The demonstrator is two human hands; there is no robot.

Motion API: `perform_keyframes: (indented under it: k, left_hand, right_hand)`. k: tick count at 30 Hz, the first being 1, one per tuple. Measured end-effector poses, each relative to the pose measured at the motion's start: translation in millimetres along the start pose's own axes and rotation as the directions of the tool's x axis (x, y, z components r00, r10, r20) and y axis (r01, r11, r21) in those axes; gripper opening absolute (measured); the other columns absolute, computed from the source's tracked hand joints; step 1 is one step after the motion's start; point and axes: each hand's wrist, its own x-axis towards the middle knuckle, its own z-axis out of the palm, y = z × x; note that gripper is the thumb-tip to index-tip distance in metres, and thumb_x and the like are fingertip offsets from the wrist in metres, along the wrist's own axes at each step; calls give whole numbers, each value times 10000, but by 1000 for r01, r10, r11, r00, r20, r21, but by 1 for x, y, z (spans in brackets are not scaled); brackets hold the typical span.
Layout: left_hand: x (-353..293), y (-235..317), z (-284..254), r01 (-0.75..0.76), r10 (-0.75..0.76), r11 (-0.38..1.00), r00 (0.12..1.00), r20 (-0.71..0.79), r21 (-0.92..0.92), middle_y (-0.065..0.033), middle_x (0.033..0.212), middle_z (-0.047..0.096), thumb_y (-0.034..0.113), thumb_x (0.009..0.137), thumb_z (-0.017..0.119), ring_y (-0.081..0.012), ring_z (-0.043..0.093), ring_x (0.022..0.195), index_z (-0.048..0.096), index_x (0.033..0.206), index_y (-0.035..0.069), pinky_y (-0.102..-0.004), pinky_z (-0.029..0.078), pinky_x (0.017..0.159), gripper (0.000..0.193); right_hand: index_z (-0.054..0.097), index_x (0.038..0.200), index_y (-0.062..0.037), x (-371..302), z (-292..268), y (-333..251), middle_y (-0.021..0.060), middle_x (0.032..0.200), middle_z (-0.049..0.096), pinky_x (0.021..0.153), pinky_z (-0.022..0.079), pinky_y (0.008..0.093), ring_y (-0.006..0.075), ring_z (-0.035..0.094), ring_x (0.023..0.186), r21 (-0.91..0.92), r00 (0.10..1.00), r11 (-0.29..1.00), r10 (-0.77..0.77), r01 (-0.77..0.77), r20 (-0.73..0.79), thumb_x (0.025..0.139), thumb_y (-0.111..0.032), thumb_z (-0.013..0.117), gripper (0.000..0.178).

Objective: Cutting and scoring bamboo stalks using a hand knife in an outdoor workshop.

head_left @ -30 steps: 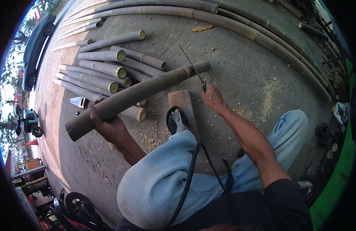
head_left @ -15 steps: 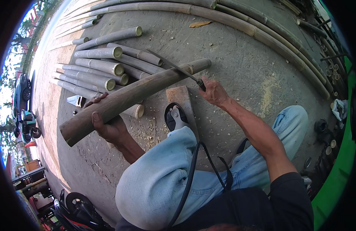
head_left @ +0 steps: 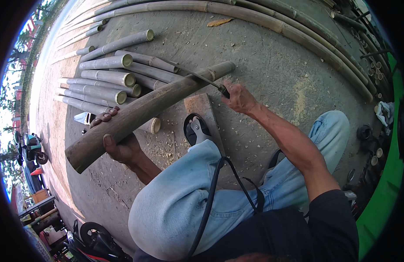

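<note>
Left hand (head_left: 119, 146) wrapped around dark bamboo pole (head_left: 149, 111), near its thick lower end; pole slants up-right, resting across wooden block (head_left: 202, 109). Right hand (head_left: 239, 98) clenched on handle of thin blade (head_left: 191, 76), blade lying across pole's upper part. Pile of cut bamboo lengths (head_left: 105, 81) just behind pole, partly hidden by it. Sandalled foot (head_left: 195, 131) on block. Long bamboo poles (head_left: 272, 24) along far edge of concrete ground (head_left: 263, 56). Black cable (head_left: 210, 196) over knee. Green sheet (head_left: 385, 183) at right rim.

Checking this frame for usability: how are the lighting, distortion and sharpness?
Head view: even daylight, soft shadows, no harsh glare; fisheye bends the long bamboo poles near the rim, black corners; the left hand gripping the bamboo pole and right hand look sharp.
</note>
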Motion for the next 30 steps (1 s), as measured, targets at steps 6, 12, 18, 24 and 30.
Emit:
perform_keyframes:
  k: [6, 12, 18, 24, 30]
  left_hand:
    - [1, -1, 1, -12, 12, 1000, 1000, 26, -6, -104, 1083, 618, 300, 807, 736, -301, 596, 1119, 545, 1243, 92, -496, 393, 1136, 519]
    - [1, -4, -3, -24, 28, 999, 995, 96, -40, -99, 1079, 617, 299, 794, 761, -299, 598, 1105, 555, 1230, 94, -493, 397, 1130, 524]
    - [2, -4, 2, -33, 39, 999, 983, 180, -37, -84, 1078, 592, 312, 784, 784, -292, 583, 1109, 569, 1225, 98, -490, 376, 1141, 535]
    - [7, -1, -5, -29, 51, 996, 957, 286, -83, -76, 1080, 578, 309, 771, 797, -290, 565, 1126, 567, 1236, 106, -485, 340, 1172, 557]
    - [9, -1, -13, -19, 48, 995, 955, 294, -99, -68, 1077, 575, 316, 756, 803, -285, 565, 1126, 557, 1251, 115, -474, 340, 1168, 588]
  right_hand:
    - [554, 1013, 32, -2, -2, 0, 295, 812, 657, 726, 547, 541, 491, 673, 837, -8, 998, 999, -35, 34, -58, 878, -195, 661, 284]
    - [562, 973, 33, 1, -13, 10, 284, 832, 666, 725, 543, 535, 490, 671, 834, -20, 992, 992, 127, -127, 16, 869, -191, 663, 267]
    - [556, 955, 34, 5, -13, 22, 284, 805, 647, 716, 532, 537, 492, 664, 814, -30, 999, 999, 12, -13, -33, 859, -191, 663, 266]
    - [560, 903, 35, 5, -20, 10, 277, 760, 630, 709, 531, 533, 478, 673, 795, 5, 1000, 1000, -4, 4, 19, 860, -204, 674, 269]
    - [574, 938, 30, -3, -20, 0, 276, 779, 646, 712, 532, 531, 477, 672, 776, 3, 1000, 1000, -22, 22, 22, 854, -205, 674, 269]
